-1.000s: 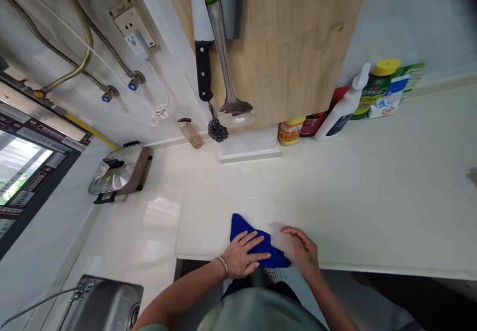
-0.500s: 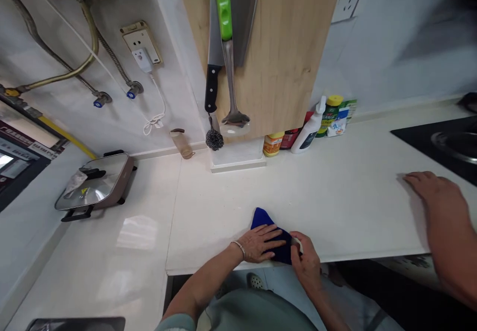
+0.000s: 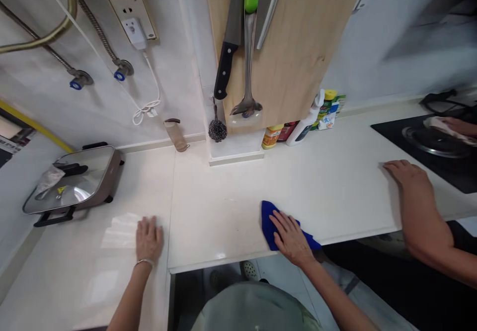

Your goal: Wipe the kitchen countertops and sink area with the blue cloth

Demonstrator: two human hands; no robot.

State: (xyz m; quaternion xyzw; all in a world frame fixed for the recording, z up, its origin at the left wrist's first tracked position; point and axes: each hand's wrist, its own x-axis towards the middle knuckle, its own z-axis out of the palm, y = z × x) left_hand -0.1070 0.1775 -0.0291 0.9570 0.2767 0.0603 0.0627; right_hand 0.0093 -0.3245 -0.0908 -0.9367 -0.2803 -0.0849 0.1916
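Observation:
A dark blue cloth lies folded on the white countertop, close to its front edge. My right hand rests flat on top of the cloth, fingers extended and pressing it against the surface. Well to the left, past the seam in the counter, my left hand is spread palm down on the bare white surface, with a bracelet at the wrist. Nothing is held in it.
An electric pan with a glass lid sits at the far left. Bottles stand by the wall below hanging knives. Another person's arm leans on the counter at right, beside a black cooktop.
My left hand has left the cloth and moved left onto the bare counter. My right hand has gone from gripping the cloth's edge to lying flat on it. The view has shifted.

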